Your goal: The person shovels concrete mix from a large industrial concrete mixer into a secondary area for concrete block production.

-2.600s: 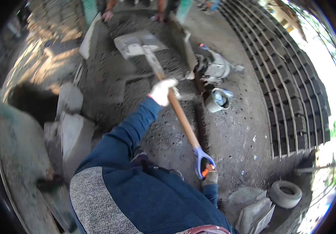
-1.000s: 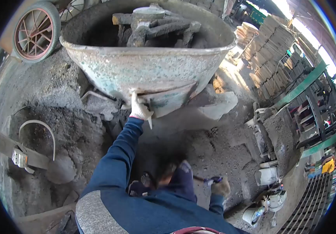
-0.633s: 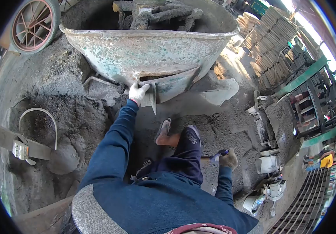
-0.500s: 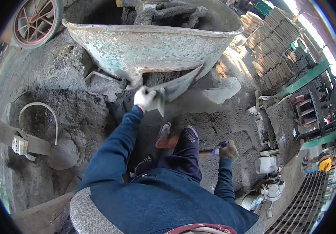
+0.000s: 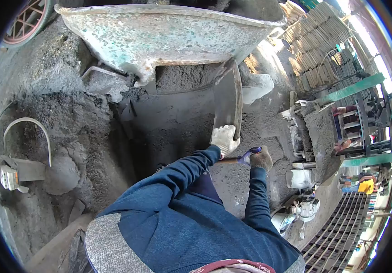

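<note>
My left hand (image 5: 224, 139), in a whitish work glove, is closed on the near edge of a metal flap (image 5: 227, 102). The flap hangs at the right end of a low opening in a large, worn metal tub (image 5: 168, 34). Damp grey mix (image 5: 187, 77) shows through that opening. To the right, my gloved right hand (image 5: 260, 158) is wrapped round the purple handle of a long tool (image 5: 248, 155). Its wooden shaft runs left behind my left wrist, and its working end is hidden, so its kind is not shown.
Heaped grey mix (image 5: 68, 123) lies on the left near a curved pale hose (image 5: 27, 120). A spoked wheel (image 5: 25, 25) stands at upper left. Stacked boards (image 5: 321, 32), a green beam (image 5: 351, 88) and a motor (image 5: 309, 209) are on the right. Several people are farther off.
My left hand has swung the flap outward and to the right, uncovering more of the opening. It is now close to my right hand, which still holds the purple handle.
</note>
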Demonstrator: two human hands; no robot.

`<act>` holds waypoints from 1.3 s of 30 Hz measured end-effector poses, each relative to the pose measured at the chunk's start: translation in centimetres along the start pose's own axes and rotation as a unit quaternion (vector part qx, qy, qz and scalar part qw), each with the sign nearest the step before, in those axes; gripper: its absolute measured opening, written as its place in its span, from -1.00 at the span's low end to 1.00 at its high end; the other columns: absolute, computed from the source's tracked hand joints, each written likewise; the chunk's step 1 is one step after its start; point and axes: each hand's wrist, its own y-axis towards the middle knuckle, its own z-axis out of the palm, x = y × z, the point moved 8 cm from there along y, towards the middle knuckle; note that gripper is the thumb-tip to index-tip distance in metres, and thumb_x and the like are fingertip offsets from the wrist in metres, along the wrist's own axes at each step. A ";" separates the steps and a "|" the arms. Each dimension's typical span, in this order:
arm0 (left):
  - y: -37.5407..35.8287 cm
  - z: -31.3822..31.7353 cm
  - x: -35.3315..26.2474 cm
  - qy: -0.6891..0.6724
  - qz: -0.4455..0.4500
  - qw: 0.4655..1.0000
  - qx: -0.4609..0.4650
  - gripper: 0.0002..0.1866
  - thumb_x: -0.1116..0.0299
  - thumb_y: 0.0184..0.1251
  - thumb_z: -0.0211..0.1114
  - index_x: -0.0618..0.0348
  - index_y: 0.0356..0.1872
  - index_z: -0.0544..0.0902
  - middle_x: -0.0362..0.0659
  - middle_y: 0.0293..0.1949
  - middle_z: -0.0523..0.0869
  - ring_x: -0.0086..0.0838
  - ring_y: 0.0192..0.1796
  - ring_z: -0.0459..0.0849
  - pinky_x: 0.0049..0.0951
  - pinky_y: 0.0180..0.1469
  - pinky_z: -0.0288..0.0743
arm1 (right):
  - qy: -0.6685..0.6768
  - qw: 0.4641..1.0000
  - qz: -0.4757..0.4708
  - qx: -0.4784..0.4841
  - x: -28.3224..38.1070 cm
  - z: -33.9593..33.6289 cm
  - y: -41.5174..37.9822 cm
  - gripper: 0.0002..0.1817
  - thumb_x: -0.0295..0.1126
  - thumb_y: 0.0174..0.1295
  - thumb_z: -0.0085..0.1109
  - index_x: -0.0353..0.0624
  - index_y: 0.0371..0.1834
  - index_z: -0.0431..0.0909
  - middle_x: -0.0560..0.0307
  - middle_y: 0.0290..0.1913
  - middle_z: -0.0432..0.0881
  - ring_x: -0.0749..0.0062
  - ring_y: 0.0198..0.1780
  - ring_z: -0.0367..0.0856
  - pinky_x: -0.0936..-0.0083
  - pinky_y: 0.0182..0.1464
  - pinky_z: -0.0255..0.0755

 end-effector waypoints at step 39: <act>22.7 14.2 26.2 0.259 -0.170 0.933 0.183 -0.01 0.35 0.19 0.19 -0.11 0.68 -0.06 0.11 0.20 0.69 -0.05 0.22 0.70 -0.10 0.26 0.54 | 0.110 0.987 -0.047 -0.106 -8.0 -0.8 -7.7 -0.76 -0.39 -0.25 0.40 0.00 -0.46 0.56 0.11 -0.49 0.61 0.02 -0.44 0.63 0.14 -0.33 0.48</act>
